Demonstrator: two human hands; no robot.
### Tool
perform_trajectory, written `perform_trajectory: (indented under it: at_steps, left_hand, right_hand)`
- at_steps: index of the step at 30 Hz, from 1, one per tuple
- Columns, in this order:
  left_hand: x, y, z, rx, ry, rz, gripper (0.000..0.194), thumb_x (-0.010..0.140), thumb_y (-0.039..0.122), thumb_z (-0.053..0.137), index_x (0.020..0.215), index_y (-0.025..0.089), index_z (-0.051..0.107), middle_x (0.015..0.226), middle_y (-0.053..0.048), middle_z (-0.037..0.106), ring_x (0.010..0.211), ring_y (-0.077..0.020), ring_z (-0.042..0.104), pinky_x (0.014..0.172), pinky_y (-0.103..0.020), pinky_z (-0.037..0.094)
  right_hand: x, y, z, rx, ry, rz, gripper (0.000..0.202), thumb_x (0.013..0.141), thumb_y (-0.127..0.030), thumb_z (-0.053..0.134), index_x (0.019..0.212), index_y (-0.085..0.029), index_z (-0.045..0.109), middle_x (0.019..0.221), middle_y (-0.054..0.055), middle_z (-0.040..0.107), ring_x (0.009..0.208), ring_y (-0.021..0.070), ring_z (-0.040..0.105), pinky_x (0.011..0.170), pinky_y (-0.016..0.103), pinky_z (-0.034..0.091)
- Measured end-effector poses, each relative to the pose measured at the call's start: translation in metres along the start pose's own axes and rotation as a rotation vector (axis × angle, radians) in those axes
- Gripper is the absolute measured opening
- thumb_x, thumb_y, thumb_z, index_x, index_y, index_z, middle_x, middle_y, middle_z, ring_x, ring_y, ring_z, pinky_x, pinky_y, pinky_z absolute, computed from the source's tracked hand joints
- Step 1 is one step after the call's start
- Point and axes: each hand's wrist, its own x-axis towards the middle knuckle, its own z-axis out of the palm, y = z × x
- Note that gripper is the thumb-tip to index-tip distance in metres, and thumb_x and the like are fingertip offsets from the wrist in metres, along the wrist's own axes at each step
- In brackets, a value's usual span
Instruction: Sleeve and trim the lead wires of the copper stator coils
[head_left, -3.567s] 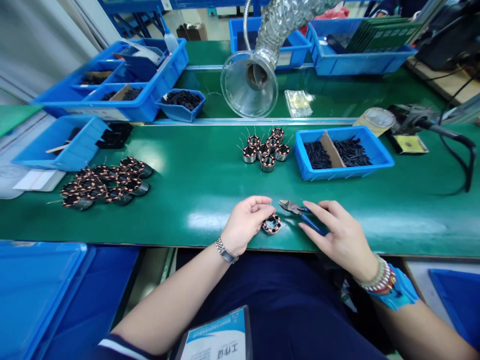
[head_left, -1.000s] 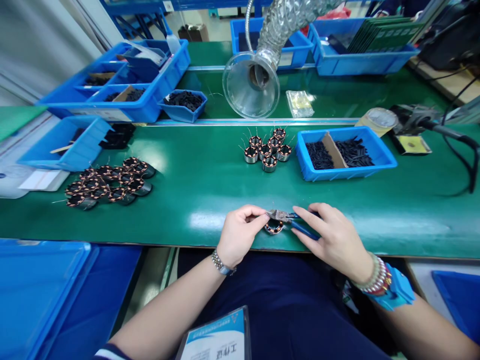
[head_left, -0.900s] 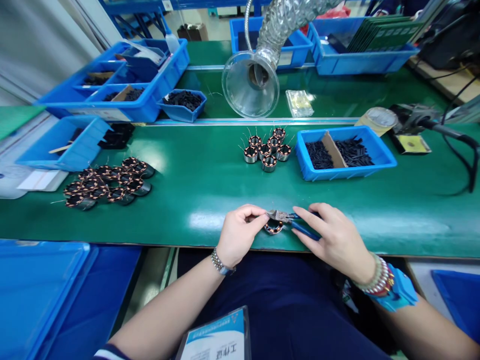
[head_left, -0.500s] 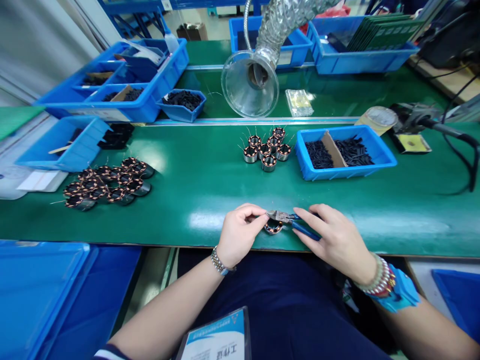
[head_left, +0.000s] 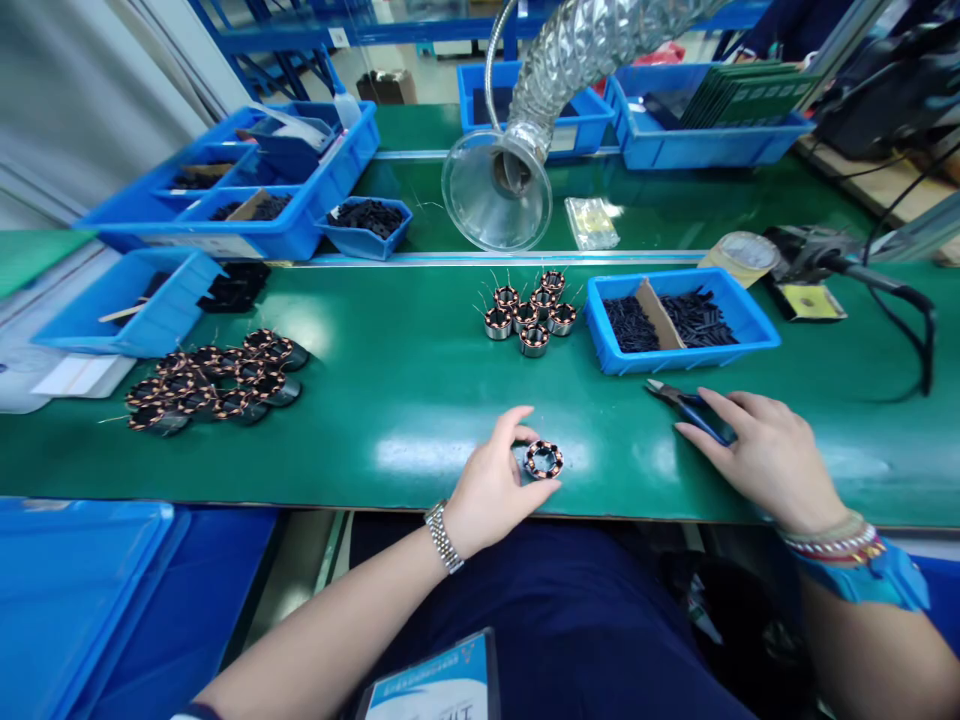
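A small wound stator with copper coils and a steel ring stands on the green bench top near its front edge. My left hand curves around its left side, thumb and fingers spread; whether a fingertip touches the ring I cannot tell. Farther right, my right hand has the blue-handled cutting pliers between thumb and fingers. The pliers lie low at the bench surface, jaws pointing up and to the left.
Several stators stand mid-bench, and a larger group sits at the left. A blue bin of black pieces is beyond the pliers. An extraction funnel hangs above the back; more blue trays stand behind.
The pliers have moved away from the stator to the right with my right hand. My left hand has let go of its pinch at the stator's top and spread around the ring.
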Motion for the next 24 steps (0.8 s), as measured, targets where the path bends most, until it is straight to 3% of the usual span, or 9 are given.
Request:
perform_trajectory:
  at_steps: [3,10,13,16,19,21,24]
  left_hand:
    - [0.021,0.004,-0.005,0.051,0.033,0.016,0.069,0.062,0.021,0.065,0.121,0.021,0.030,0.099,-0.004,0.057,0.049,-0.0050,0.047,0.053,-0.023,0.043]
    - [0.105,-0.004,-0.039,0.149,0.367,0.056,0.069,0.059,0.024,0.067,0.120,0.016,0.035,0.095,-0.007,0.060,0.059,-0.0101,0.056,0.062,-0.026,0.045]
    - [0.116,-0.009,-0.042,0.055,0.354,0.039,0.070,0.058,0.023,0.069,0.119,0.017,0.035,0.100,-0.009,0.058,0.062,-0.0102,0.059,0.065,-0.025,0.046]
    - [0.102,-0.016,-0.043,-0.041,0.322,0.021,0.074,0.059,0.022,0.069,0.122,0.018,0.030,0.113,-0.013,0.049,0.067,-0.0099,0.061,0.065,-0.024,0.048]
    - [0.070,-0.025,-0.054,0.027,0.340,0.048,0.067,0.063,0.023,0.066,0.121,0.018,0.031,0.117,-0.013,0.046,0.073,-0.0109,0.059,0.066,-0.025,0.049]
    - [0.047,-0.033,-0.071,0.156,0.382,0.068,0.061,0.067,0.024,0.063,0.120,0.018,0.034,0.115,-0.012,0.047,0.076,-0.0117,0.058,0.067,-0.026,0.050]
    - [0.014,-0.044,-0.110,0.481,0.526,0.078,0.052,0.072,0.025,0.058,0.119,0.016,0.037,0.110,-0.012,0.049,0.079,-0.0150,0.055,0.072,-0.030,0.048]
  right_hand:
    - [0.000,0.005,0.003,0.056,0.069,-0.002,0.042,0.079,-0.044,0.047,0.105,-0.012,0.057,0.101,0.015,0.056,0.094,0.0291,0.051,0.076,0.041,0.043]
    - [0.025,-0.016,-0.021,0.309,0.261,-0.072,0.028,0.080,-0.030,0.049,0.101,-0.014,0.058,0.100,0.012,0.057,0.094,0.0232,0.051,0.081,0.038,0.044]
    - [0.052,-0.024,-0.026,0.339,0.265,-0.143,0.022,0.082,-0.026,0.046,0.095,-0.017,0.060,0.094,0.009,0.060,0.090,0.0215,0.052,0.079,0.038,0.045]
    - [0.089,-0.026,-0.020,0.319,0.167,-0.244,0.021,0.081,-0.022,0.043,0.084,-0.017,0.064,0.083,0.007,0.063,0.082,0.0200,0.052,0.073,0.035,0.044]
    - [0.124,-0.023,-0.005,0.187,-0.027,-0.339,0.021,0.075,-0.019,0.047,0.078,-0.017,0.067,0.077,0.007,0.064,0.074,0.0192,0.050,0.065,0.032,0.041]
    - [0.141,-0.022,0.008,0.082,-0.096,-0.332,0.019,0.070,-0.017,0.050,0.074,-0.015,0.068,0.078,0.011,0.063,0.072,0.0190,0.048,0.061,0.033,0.037]
    - [0.158,-0.022,0.023,0.088,-0.085,-0.313,0.021,0.068,-0.012,0.048,0.068,-0.010,0.069,0.073,0.017,0.061,0.073,0.0203,0.048,0.058,0.035,0.030]
